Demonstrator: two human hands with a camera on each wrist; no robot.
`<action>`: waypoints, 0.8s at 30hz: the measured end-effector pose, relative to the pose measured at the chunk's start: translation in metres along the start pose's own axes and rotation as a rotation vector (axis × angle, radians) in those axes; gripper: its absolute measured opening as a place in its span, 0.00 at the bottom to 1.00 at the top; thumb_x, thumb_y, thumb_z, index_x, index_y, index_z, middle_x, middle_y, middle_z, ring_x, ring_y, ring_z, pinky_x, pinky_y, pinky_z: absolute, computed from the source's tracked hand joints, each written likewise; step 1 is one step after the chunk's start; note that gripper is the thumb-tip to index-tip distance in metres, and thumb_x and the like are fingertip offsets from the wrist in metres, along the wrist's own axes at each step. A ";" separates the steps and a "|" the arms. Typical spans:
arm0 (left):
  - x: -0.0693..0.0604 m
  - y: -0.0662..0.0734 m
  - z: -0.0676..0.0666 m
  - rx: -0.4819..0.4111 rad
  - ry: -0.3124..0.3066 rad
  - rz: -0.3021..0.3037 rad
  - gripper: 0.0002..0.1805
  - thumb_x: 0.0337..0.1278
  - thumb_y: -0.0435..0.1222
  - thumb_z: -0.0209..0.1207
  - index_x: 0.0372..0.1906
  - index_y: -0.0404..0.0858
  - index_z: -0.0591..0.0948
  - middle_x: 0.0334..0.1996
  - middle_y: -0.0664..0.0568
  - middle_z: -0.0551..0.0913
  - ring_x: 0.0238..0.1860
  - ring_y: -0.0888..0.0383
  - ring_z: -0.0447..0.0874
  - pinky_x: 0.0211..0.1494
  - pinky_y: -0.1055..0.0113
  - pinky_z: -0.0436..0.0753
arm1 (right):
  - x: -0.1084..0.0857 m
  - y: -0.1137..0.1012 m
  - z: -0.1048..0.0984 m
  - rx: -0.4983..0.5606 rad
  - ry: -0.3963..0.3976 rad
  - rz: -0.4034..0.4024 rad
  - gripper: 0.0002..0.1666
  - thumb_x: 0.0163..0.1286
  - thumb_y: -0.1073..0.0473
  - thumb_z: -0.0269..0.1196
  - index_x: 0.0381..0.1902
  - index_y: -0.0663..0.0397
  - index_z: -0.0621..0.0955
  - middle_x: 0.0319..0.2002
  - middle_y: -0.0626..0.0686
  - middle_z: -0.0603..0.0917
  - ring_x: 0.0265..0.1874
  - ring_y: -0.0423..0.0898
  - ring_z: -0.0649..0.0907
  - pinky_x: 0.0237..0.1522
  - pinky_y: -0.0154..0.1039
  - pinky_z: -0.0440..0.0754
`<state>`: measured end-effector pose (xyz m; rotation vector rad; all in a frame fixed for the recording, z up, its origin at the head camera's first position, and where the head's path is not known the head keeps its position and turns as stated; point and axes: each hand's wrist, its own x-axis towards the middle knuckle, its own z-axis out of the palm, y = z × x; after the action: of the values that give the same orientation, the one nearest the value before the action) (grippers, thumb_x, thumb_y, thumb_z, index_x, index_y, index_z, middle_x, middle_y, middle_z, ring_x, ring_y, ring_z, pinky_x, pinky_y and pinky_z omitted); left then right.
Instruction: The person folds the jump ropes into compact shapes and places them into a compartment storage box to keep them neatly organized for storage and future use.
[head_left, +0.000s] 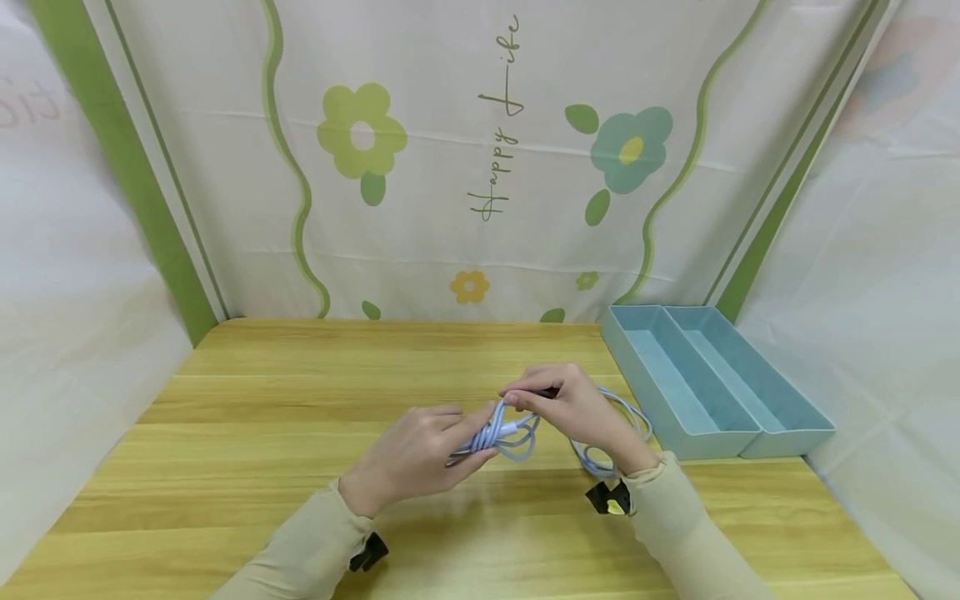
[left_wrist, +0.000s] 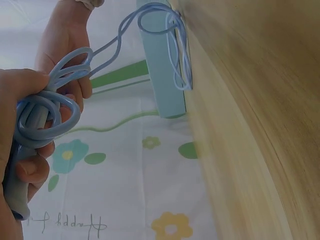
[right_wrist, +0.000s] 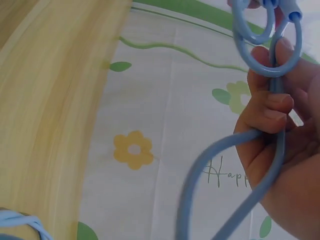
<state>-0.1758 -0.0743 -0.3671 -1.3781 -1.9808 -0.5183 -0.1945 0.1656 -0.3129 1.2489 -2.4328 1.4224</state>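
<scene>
A light blue jump rope (head_left: 491, 435) is held between both hands above the table. My left hand (head_left: 416, 450) grips its handles, with several turns of cord wound around them. One handle (left_wrist: 18, 197) extends below the wrapped cord in the left wrist view, and two handle ends (right_wrist: 291, 9) show at the top of the right wrist view. My right hand (head_left: 581, 408) pinches the doubled cord (right_wrist: 276, 82) just to the right of the wrapped part. From there the loose cord (head_left: 637, 417) trails in loops by the right wrist, down towards the table.
Two long light blue bins (head_left: 675, 392) stand side by side at the right of the wooden table (head_left: 262, 433). A white curtain (head_left: 435, 225) with flowers and green lines hangs behind the table, and white sheets (head_left: 862, 275) flank it.
</scene>
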 end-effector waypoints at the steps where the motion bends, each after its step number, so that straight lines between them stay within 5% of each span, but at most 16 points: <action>1: 0.000 0.000 0.000 -0.002 0.010 0.008 0.26 0.65 0.42 0.62 0.61 0.28 0.76 0.25 0.53 0.82 0.20 0.65 0.73 0.24 0.82 0.70 | 0.000 0.000 0.000 -0.001 0.006 0.017 0.08 0.66 0.72 0.64 0.39 0.62 0.88 0.29 0.47 0.84 0.20 0.39 0.72 0.23 0.33 0.72; 9: 0.001 0.004 0.004 -0.017 0.049 0.040 0.25 0.67 0.41 0.60 0.64 0.34 0.76 0.37 0.52 0.88 0.27 0.62 0.82 0.32 0.76 0.80 | -0.002 -0.001 -0.003 -0.068 0.014 0.117 0.04 0.65 0.66 0.68 0.32 0.54 0.88 0.26 0.44 0.84 0.17 0.38 0.72 0.21 0.32 0.71; 16: 0.002 0.007 0.003 -0.046 0.097 0.049 0.21 0.68 0.41 0.59 0.61 0.35 0.78 0.38 0.51 0.88 0.27 0.62 0.82 0.33 0.75 0.81 | 0.000 0.002 -0.007 -0.051 -0.044 0.028 0.07 0.68 0.69 0.63 0.37 0.58 0.88 0.26 0.47 0.82 0.19 0.38 0.71 0.23 0.34 0.72; 24: 0.007 0.003 0.003 -0.284 0.172 -0.013 0.20 0.66 0.38 0.62 0.57 0.30 0.80 0.30 0.52 0.84 0.23 0.67 0.76 0.29 0.81 0.75 | -0.001 0.009 -0.007 -0.045 -0.061 -0.019 0.10 0.71 0.72 0.59 0.41 0.61 0.88 0.28 0.47 0.81 0.22 0.41 0.73 0.26 0.35 0.74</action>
<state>-0.1756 -0.0669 -0.3641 -1.4352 -1.8284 -0.9223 -0.2023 0.1735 -0.3155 1.3209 -2.4698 1.3361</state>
